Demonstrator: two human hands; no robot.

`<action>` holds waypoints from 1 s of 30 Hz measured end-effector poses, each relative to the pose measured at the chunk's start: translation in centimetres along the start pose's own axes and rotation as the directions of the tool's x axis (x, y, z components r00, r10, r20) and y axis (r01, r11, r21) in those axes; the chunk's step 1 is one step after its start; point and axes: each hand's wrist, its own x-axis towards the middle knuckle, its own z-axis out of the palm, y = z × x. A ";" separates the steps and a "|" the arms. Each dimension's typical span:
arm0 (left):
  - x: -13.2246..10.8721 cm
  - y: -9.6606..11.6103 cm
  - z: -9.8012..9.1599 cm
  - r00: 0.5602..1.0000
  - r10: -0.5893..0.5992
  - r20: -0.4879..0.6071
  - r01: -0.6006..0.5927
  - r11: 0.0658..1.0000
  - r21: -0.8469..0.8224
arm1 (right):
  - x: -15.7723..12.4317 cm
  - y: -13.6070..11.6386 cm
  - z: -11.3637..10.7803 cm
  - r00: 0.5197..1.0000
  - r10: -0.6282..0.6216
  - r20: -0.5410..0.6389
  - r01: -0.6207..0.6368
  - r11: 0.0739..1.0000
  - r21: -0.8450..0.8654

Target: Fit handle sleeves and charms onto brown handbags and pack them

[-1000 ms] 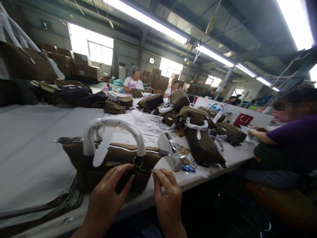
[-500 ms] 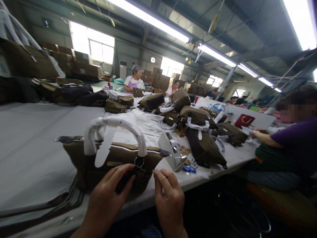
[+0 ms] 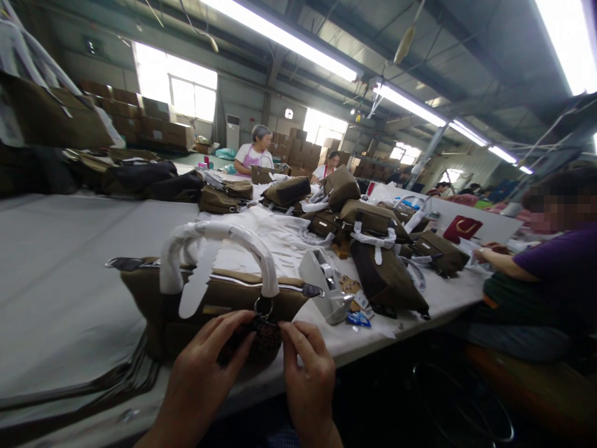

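An olive-brown handbag (image 3: 186, 298) stands upright on the table in front of me, its silver zip (image 3: 256, 283) running along the top. White wrapping covers its arched handles (image 3: 224, 231). A metal ring (image 3: 263, 305) sits at the base of the right handle end. Just below it hangs a dark patterned tag (image 3: 268, 341), pinched between the thumb and fingers of my left hand (image 3: 205, 361). My right hand (image 3: 308, 367) is closed in a pinch at the tag's right edge; whatever is between those fingertips is too small to make out.
A grey tape dispenser (image 3: 321, 286) stands right of the bag, beside a small blue packet (image 3: 358, 319). More brown bags (image 3: 385, 267) are heaped behind it. Layered dark sheets (image 3: 135, 373) lie at left. A co-worker in a purple sleeve (image 3: 555, 255) sits at right.
My right hand has moved left, towards the tag and my left hand. My left hand keeps its pinch in nearly the same place. The bag has stayed put.
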 end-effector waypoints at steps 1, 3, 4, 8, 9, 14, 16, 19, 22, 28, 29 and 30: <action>0.0 0.0 0.0 1.000 0.000 -0.001 0.000 1.000 0.001 | 0.0 -0.1 0.0 1.000 -0.003 0.003 0.003 1.000 -0.006; 0.0 0.1 -0.1 1.000 -0.004 -0.005 0.004 1.000 -0.004 | 0.1 -0.2 0.0 1.000 0.000 0.007 0.000 1.000 -0.008; 0.0 0.1 -0.1 1.000 -0.015 -0.001 0.015 1.000 -0.016 | 0.2 -0.3 0.1 1.000 0.002 0.010 -0.002 1.000 -0.001; 0.5 0.0 -0.5 0.999 -0.026 0.038 0.030 0.995 -0.092 | 0.7 -0.4 0.4 1.000 -0.013 0.022 0.012 0.999 0.034; 0.7 -0.1 -0.6 0.999 -0.019 0.045 0.023 0.996 -0.092 | 0.8 -0.4 0.5 1.000 -0.021 0.023 0.020 0.999 0.038; 2.0 -0.3 -0.9 0.996 0.074 0.044 -0.074 0.997 0.001 | 1.3 -0.3 0.7 0.999 -0.038 0.037 0.037 0.998 0.042; 2.4 -0.2 -0.9 0.997 0.067 0.048 -0.067 0.998 -0.013 | 1.5 -0.3 0.7 0.998 -0.051 0.036 0.049 0.998 0.044; 3.0 0.0 -0.9 0.999 -0.014 0.052 0.019 0.995 -0.101 | 1.7 -0.3 0.7 0.996 -0.078 0.034 0.077 0.996 0.045; 3.6 0.2 -0.7 0.989 -0.133 0.066 0.143 0.973 -0.182 | 1.9 -0.4 0.7 0.995 -0.095 0.043 0.094 0.995 0.027; 4.2 0.6 -0.8 0.951 -0.277 0.135 0.305 0.907 -0.292 | 2.2 -0.4 0.3 0.991 -0.112 0.070 0.113 0.994 -0.005; 4.2 0.6 -1.1 0.939 -0.308 0.153 0.342 0.882 -0.324 | 2.2 -0.3 0.0 0.991 -0.106 0.076 0.107 0.994 -0.011; 4.3 0.5 -1.5 0.918 -0.356 0.176 0.396 0.846 -0.356 | 2.1 -0.1 -0.4 0.992 -0.095 0.081 0.097 0.995 -0.018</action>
